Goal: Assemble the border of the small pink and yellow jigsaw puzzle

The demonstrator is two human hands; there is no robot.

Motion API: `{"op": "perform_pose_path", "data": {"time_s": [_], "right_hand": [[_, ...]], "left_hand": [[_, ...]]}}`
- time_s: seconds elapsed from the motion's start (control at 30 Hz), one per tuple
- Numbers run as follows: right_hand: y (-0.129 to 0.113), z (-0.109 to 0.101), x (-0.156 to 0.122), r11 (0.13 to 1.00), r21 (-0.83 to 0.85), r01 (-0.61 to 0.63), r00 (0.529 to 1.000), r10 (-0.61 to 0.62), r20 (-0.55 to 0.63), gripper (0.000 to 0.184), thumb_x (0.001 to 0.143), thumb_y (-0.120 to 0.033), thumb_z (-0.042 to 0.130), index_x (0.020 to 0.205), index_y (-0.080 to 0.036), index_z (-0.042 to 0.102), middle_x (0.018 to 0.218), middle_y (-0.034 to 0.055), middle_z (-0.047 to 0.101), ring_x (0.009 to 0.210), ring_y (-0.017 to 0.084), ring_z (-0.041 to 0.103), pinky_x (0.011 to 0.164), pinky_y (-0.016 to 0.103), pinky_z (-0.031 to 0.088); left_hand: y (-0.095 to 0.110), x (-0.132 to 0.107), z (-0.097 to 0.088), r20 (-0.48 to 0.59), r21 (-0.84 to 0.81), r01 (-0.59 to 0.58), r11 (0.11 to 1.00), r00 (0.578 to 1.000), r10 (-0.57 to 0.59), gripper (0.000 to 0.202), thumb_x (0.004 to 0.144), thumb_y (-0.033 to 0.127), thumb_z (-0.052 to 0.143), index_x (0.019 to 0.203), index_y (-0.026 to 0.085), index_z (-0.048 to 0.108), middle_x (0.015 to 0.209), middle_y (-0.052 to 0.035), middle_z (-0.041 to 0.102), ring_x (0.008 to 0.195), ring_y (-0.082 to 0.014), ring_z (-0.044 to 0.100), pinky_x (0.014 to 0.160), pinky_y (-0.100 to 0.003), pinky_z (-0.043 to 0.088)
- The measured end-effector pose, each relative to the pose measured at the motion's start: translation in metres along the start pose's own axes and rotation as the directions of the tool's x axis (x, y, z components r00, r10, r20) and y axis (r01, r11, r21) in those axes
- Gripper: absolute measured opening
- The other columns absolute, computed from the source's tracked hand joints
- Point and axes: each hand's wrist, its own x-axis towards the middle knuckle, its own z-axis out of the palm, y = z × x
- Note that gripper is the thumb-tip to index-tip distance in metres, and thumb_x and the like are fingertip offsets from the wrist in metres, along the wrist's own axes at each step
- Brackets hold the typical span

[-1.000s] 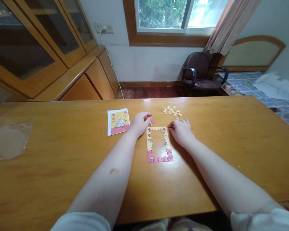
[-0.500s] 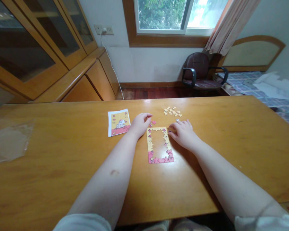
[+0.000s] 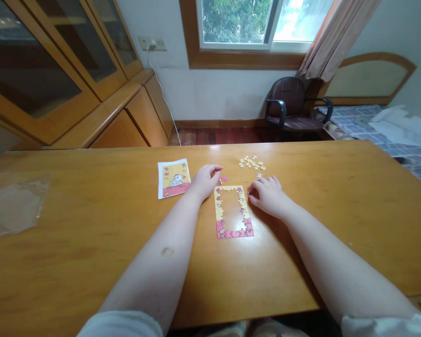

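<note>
Your left hand (image 3: 204, 181) rests on the table (image 3: 91, 220) at the far left corner of the puzzle frame (image 3: 232, 211), fingers curled loosely and closed on nothing that shows; the fingertips reach toward a small pink piece (image 3: 223, 179) lying just beyond the frame's far edge. That hand probably sits there to brace the corner so the joined border does not slide on the glossy wood. Your right hand (image 3: 268, 195) lies against the frame's far right corner, fingers bent down and pinched together at the border; whether a piece sits under the fingertips you cannot tell, it is too small and covered. The frame itself lies flat near the middle of the table, long side running away from you, only its border joined, the centre open to bare wood. The loose pale pieces (image 3: 252, 163) are heaped just past your right hand toward the table's far edge, likely kept within easy reach. The reference picture (image 3: 173, 178) lies flat just left of your left hand, face up, placed where a glance compares it. A clear plastic bag (image 3: 14, 206) lies well apart by the left edge.
</note>
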Motion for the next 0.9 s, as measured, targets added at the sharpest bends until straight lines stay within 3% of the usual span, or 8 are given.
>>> {"op": "perform_pose_path", "data": {"time_s": [0.4,0.9], "right_hand": [[0.0031,-0.0058,-0.0013,0.999,0.043,0.007,1.0,-0.006,-0.014,0.017,0.078,-0.034,0.058,0.087,-0.021,0.064,0.091,0.0058,0.066,0.09,0.024,0.052,0.094,0.044,0.031],[0.0071,-0.0078,0.0017,0.997,0.069,0.025,0.996,-0.031,0.087,0.013,0.076,-0.034,0.065,0.081,-0.022,0.069,0.087,0.0049,0.068,0.085,0.022,0.054,0.089,0.039,0.033]], "left_hand": [[-0.0032,0.0018,-0.0002,-0.033,-0.047,0.014,0.999,0.999,-0.016,0.025,0.086,0.023,0.049,0.104,0.02,0.067,0.11,-0.0047,0.069,0.105,-0.0194,0.061,0.097,-0.034,0.046],[-0.0047,0.0031,-0.0013,-0.104,-0.103,0.052,0.993,0.993,-0.062,0.024,0.086,0.025,0.049,0.101,0.019,0.067,0.107,-0.005,0.069,0.1,-0.0189,0.062,0.092,-0.032,0.049]]}}
